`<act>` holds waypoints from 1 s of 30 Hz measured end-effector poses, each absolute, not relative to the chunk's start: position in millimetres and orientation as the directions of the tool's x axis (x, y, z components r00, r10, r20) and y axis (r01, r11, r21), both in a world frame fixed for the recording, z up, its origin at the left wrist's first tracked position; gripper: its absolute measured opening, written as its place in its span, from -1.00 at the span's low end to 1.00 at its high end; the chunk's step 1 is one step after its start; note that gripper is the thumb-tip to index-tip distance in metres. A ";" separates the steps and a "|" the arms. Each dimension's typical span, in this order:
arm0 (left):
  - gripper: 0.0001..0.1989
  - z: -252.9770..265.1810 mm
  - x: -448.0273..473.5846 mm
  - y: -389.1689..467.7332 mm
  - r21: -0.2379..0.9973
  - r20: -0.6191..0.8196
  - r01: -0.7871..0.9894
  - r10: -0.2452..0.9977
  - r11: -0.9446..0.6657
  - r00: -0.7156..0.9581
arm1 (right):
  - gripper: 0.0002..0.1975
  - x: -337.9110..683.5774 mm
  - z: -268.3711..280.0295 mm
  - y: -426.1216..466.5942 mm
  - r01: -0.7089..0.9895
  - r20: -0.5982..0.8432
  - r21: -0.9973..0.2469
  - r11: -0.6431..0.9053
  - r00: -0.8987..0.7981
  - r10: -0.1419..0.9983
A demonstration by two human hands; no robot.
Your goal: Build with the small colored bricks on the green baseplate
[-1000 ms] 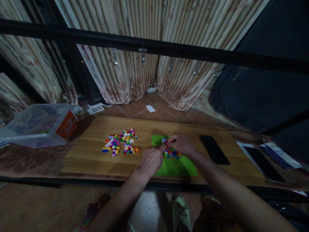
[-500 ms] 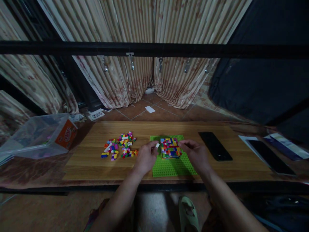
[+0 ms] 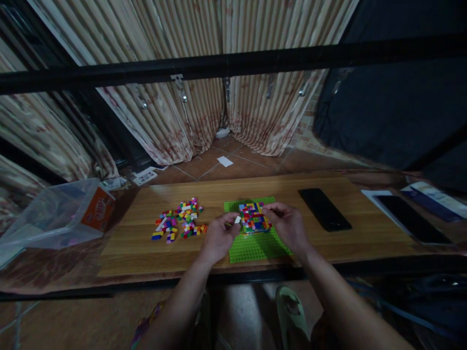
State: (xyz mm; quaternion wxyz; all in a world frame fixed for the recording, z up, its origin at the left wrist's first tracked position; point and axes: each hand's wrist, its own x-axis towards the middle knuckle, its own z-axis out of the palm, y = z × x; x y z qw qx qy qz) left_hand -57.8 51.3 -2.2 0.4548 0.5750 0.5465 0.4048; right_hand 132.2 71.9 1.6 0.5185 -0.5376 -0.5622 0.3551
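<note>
A multicoloured block of toy bricks (image 3: 254,217) stands on a green baseplate (image 3: 248,252). My left hand (image 3: 220,237) is at the block's left side, thumb and forefinger pinched on a small white brick (image 3: 237,220). At the block's upper right, my right hand (image 3: 288,224) has its thumb and fingers pressed together, with the fingertips at the block's edge. Whatever lies between those fingertips is too small to make out. Further left on the wooden board, a pile of loose coloured bricks (image 3: 188,214) is spread out.
A dark phone-like slab (image 3: 324,209) lies right of the baseplate on the wooden board (image 3: 146,257). Beyond the right end lies another dark slab (image 3: 412,218). A clear plastic bin (image 3: 54,214) stands at the left. A black bar (image 3: 204,63) crosses in front of the curtains.
The whole view has tilted and shifted slightly with my head. My right hand has moved a little along the block's right side; my left hand still pinches the white brick.
</note>
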 end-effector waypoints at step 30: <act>-0.69 25.1 -45.9 44.4 0.923 -0.356 -0.113 0.927 0.369 0.120 | -0.68 120.3 6.2 59.3 0.579 0.418 -0.596 0.556 -0.368 0.831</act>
